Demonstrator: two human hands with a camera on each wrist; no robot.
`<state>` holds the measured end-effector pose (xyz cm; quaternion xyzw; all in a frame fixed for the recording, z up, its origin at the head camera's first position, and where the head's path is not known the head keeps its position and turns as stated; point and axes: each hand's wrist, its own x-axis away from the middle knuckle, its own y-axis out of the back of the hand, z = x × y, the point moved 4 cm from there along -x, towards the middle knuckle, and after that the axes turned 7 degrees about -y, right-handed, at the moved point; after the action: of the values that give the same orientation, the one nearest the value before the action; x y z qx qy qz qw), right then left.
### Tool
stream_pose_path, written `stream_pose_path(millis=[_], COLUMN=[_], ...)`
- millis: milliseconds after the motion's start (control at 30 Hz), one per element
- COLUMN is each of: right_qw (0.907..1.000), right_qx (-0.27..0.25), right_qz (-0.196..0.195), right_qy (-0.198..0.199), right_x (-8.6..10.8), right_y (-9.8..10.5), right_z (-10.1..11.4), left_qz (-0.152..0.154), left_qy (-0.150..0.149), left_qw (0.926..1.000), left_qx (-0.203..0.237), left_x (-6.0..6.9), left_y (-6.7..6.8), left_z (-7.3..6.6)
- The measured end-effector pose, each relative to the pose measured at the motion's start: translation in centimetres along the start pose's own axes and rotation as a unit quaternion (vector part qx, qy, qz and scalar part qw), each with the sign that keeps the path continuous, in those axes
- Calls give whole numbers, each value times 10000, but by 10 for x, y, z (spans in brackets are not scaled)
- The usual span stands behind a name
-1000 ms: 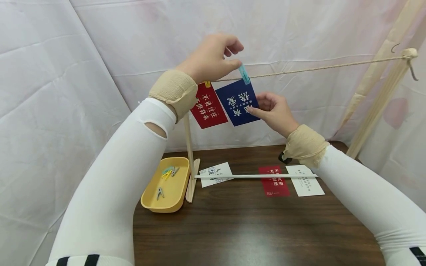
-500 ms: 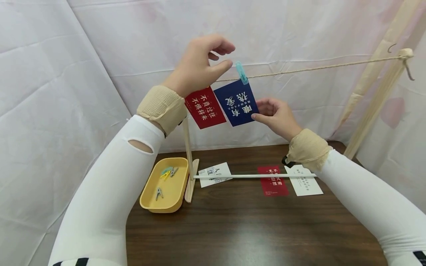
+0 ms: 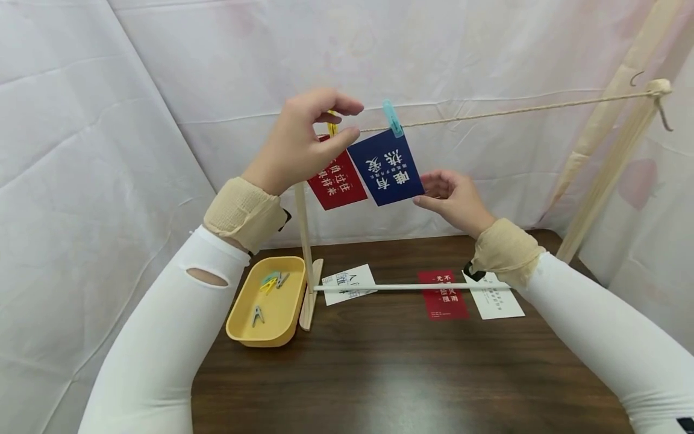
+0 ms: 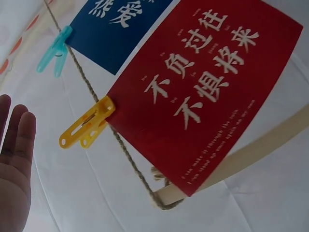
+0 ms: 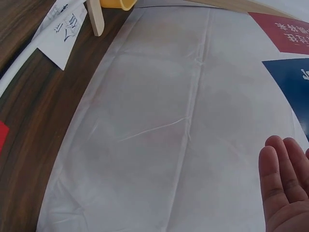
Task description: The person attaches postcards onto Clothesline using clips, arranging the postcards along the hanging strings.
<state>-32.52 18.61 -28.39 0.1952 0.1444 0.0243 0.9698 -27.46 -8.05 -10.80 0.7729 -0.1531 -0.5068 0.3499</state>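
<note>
A blue card with white characters hangs tilted from a twine line, held at a corner by a light-blue clothespin. Beside it a red card hangs from a yellow clothespin. My left hand, fingers extended and holding nothing, is in front of the red card in the head view, covering part of it. My right hand is at the blue card's lower right corner with loosely bent fingers; in the right wrist view its fingers look straight and apart from the card.
A yellow tray with several clothespins stands at the left, next to the wooden stand post. A white rod crosses above two white cards and a red card on the dark table.
My left hand has let go of the light-blue clothespin and moved left and down. My right hand has let go of the blue card's edge and shifted slightly right and down.
</note>
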Motion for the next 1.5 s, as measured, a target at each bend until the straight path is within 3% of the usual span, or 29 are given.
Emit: stream_pose_path(millis=[300,567,1000,1167,1500], right_qw=[9994,9995,9990,9982,9966], right_qx=[68,104,198,214,255], right_qz=[244,240,324,461,622], right_qy=[-226,-201,-242,-306,-485], right_x=[11,17,27,32,45], right_y=[-2,-3,-10,-12,-17], right_z=[-14,-25,-47,-58,-78], left_qz=[-200,-220,-215,-184,-124], left_qy=[46,-136,-90,113,812], left_qw=[9991,9975,9987,9984,9956], left_qx=[362,653,452,532,455], left_x=[26,48,88,102,137], left_y=[-6,-16,-26,-31,-34], left_z=[12,20,36,48,76])
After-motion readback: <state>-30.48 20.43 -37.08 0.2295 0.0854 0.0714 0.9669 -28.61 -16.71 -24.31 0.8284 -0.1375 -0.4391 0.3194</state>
